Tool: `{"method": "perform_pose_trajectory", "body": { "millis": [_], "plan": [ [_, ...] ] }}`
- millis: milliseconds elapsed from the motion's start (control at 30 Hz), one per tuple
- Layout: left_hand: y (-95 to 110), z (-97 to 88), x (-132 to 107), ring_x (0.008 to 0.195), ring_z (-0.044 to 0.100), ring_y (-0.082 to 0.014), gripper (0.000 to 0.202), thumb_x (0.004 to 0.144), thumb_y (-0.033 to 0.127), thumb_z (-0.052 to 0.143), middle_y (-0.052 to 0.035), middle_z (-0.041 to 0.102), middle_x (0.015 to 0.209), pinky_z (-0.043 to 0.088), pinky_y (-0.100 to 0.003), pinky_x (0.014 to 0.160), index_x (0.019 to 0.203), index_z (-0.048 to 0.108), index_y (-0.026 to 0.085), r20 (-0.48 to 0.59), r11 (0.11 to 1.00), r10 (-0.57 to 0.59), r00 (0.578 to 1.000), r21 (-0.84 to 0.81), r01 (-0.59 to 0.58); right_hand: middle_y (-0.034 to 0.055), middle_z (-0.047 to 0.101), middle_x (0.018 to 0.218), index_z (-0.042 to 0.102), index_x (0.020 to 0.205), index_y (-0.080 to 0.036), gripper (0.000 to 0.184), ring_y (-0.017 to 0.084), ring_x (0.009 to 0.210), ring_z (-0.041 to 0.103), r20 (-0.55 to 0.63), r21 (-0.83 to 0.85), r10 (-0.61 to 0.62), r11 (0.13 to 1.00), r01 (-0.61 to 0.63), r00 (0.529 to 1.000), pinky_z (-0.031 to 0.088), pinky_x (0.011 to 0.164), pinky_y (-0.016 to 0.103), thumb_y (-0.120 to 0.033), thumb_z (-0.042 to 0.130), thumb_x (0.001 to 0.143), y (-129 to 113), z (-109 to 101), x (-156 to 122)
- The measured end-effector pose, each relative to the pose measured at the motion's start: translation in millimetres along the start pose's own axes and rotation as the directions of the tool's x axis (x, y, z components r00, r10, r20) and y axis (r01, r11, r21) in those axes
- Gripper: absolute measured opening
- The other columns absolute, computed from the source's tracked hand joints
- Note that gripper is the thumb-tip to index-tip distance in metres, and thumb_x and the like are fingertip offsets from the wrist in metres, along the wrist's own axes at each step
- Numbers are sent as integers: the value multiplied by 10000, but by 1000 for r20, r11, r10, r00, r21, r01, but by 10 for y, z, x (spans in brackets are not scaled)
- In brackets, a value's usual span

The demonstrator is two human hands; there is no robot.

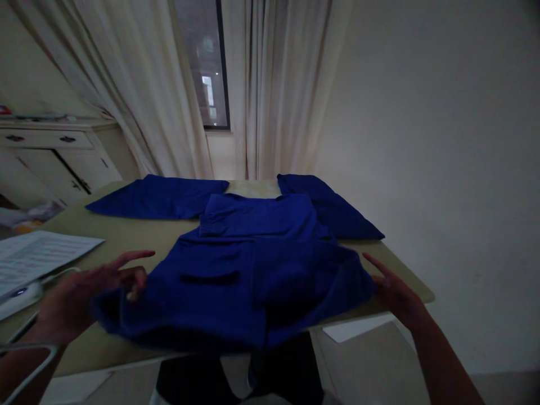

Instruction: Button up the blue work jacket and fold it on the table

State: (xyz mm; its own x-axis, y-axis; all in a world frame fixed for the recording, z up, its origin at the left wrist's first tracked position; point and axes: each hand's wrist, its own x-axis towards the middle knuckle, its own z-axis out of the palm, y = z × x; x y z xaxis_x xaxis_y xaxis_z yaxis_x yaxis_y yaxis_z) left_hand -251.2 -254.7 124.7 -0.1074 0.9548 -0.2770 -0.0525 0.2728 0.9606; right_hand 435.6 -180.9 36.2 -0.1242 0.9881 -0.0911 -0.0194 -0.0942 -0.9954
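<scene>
A blue garment [248,247] lies spread on a beige table [139,233], sleeves out to both sides at the far end, its lower part bunched at the near edge. My left hand [90,295] is at the garment's near left corner; the index finger is stretched out and the other fingers curl at the cloth edge. My right hand [394,292] touches the garment's near right corner with its fingers extended.
Printed papers [37,256] and a white object [19,295] lie on the table's left side. A white cabinet [59,154] stands at the back left. Curtains [169,84] frame a dark window [206,62]. A bare wall is on the right.
</scene>
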Motion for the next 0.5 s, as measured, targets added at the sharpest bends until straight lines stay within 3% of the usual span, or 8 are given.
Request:
{"method": "perform_pose_trajectory", "body": {
  "millis": [67, 133, 267, 333, 433, 500],
  "plan": [
    [-83, 11, 103, 686, 674, -302, 774, 694, 873, 565, -92, 748, 789, 608, -432, 643, 1145, 766, 278, 41, 989, 29, 999, 142, -35, 153, 807, 1022, 370, 1636, -246, 940, 354, 1000, 767, -40, -14, 30, 999, -31, 999, 540, 1009, 545, -685, 645, 852, 25, -1, 0],
    [-152, 112, 312, 856, 728, -311, 737, 711, 836, 655, -96, 786, 946, 626, -426, 810, 1153, 751, 254, 11, 949, 82, 997, 303, -81, 153, 804, 1072, 455, 1580, -251, 862, 349, 1077, 751, -109, -66, 17, 998, -24, 994, 520, 1060, 551, -655, 687, 855, 10, 73, 144],
    [-261, 455, 975, 1228, 674, -351, 754, 685, 714, 757, -119, 734, 1308, 532, -484, 1091, 1247, 677, 217, -52, 849, 211, 976, 504, -157, 162, 748, 1262, 634, 1382, -224, 749, 347, 1213, 695, -283, -235, -68, 972, 0, 957, 541, 1064, 519, -677, 762, 798, -41, 368, 709],
    [-272, 636, 1366, 1358, 597, -357, 769, 731, 629, 747, -177, 648, 1445, 463, -480, 1167, 1326, 624, 158, -148, 812, 282, 948, 563, -154, 174, 722, 1304, 643, 1359, -200, 775, 345, 1225, 687, -332, -335, -80, 941, -38, 940, 546, 1057, 496, -693, 771, 774, -73, 562, 1035],
    [-193, 861, 1876, 1375, 585, -384, 697, 793, 519, 752, -247, 619, 1456, 474, -488, 1148, 1325, 618, 88, -297, 779, 257, 920, 627, -15, 209, 662, 1394, 569, 1441, -166, 849, 354, 1276, 652, -377, -535, -107, 836, -123, 920, 506, 1098, 501, -673, 766, 789, -174, 861, 1459],
    [-84, 945, 2105, 1227, 679, -429, 606, 761, 493, 814, -268, 716, 1276, 557, -523, 1030, 1179, 689, 72, -329, 768, 225, 917, 639, 41, 233, 644, 1409, 514, 1480, -137, 878, 377, 1292, 636, -364, -675, -174, 726, -130, 915, 480, 1115, 520, -587, 801, 784, -285, 1028, 1671]
  ]
}}
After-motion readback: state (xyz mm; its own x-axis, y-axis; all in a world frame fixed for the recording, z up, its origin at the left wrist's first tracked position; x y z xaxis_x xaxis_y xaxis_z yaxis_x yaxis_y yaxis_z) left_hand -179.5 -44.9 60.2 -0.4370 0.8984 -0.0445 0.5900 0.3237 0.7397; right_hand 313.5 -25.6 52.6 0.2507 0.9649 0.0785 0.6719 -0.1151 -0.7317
